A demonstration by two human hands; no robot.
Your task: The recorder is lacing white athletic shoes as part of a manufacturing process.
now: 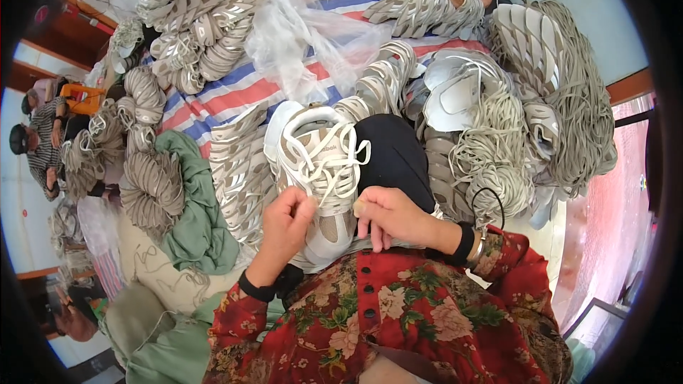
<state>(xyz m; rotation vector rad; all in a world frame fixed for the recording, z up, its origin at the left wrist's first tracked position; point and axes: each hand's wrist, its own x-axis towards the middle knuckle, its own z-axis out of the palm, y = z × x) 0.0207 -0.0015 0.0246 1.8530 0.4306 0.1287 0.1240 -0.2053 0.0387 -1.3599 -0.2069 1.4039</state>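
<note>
A beige and white sneaker upper (331, 149) lies over my lap, toe toward me, with a cream shoelace (329, 171) crisscrossed loosely down its front and looping out at the right. My left hand (288, 222) is closed at the left of the lowest lace rows, thumb pressed to the curled fingers. At the right side my right hand (398, 219) pinches thumb and forefinger together, its other fingers hanging down. Whatever either pinch holds is too small to make out. Left of the sneaker leans a row of stacked shoe uppers (242, 163).
Bundled shoelaces (491, 142) and more uppers (530, 50) are heaped at right. Clear plastic bags (299, 43) lie on the striped sheet (235, 96). Green cloth (196, 206) is at left. Other people's hands work on piles at the far side; a person in stripes (46, 131) sits far left.
</note>
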